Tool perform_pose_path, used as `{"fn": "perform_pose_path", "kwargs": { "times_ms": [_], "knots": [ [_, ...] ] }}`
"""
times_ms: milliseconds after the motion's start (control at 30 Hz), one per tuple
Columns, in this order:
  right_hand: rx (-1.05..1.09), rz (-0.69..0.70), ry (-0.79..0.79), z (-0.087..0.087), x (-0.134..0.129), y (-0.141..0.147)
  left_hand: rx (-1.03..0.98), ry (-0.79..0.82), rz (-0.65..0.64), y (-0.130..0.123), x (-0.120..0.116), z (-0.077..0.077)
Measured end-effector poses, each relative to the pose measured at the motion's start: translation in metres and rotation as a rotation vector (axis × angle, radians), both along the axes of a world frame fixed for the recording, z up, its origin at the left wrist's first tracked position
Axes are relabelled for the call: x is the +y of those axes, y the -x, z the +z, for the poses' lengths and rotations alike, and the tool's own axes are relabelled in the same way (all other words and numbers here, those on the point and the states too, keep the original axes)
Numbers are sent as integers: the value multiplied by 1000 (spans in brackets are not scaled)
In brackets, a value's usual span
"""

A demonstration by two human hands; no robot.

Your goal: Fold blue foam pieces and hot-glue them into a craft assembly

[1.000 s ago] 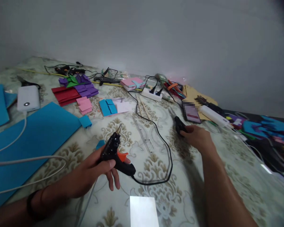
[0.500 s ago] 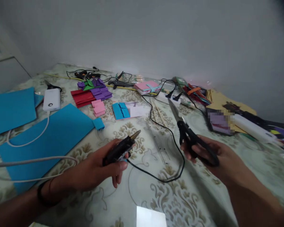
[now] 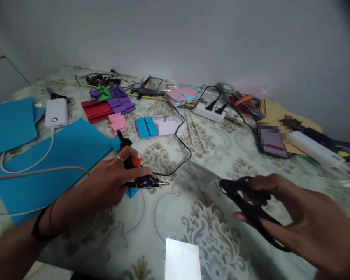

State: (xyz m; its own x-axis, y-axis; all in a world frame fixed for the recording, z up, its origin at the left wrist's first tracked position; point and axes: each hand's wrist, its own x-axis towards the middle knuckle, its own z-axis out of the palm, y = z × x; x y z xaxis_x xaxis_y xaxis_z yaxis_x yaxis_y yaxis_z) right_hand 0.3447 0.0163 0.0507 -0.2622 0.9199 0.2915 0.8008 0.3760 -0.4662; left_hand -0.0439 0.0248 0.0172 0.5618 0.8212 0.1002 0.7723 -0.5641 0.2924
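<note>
My left hand [image 3: 111, 175] is wrapped round a black glue gun [image 3: 146, 181] with an orange trigger, its metal nozzle pointing right, low over the table. Just below the gun a small piece of folded blue paper [image 3: 132, 193] peeks out. My right hand [image 3: 291, 210] grips black-handled scissors [image 3: 233, 190] by the loops. Their blades point left and are blurred, so I cannot make out whether they are parted. The gun's black cord [image 3: 189, 151] runs back towards a white power strip [image 3: 209, 112]. A white rectangle [image 3: 182, 258] shows at the near edge.
Large blue sheets [image 3: 55, 161] and a white power bank [image 3: 56, 112] with a cable lie left. Folded red [image 3: 96, 111], purple and pink papers sit behind, beside a blue-and-white folded piece [image 3: 147, 127]. Thin sticks [image 3: 196, 132] lie mid-table; a phone [image 3: 272, 143] is at right.
My left hand has turned the glue gun from pointing up and right to pointing right. My right hand has come nearer and swung the scissors' blades down to the left.
</note>
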Motion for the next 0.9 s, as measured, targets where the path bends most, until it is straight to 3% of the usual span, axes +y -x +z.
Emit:
{"fn": "perform_pose_path", "kwargs": {
  "times_ms": [100, 233, 500, 900],
  "knots": [
    [-108, 215, -117, 0, -6, 11, 33, -13, 15, 7, 5, 4],
    [-199, 312, -194, -5, -6, 21, -21, -18, 16, 15, 10, 11],
    [-324, 304, -337, -13, -6, 26, -124, 12, -25, 20, 15, 15],
    [-260, 287, -265, -15, -9, 30, -103, 70, -44, 22, 13, 19]
  ]
}}
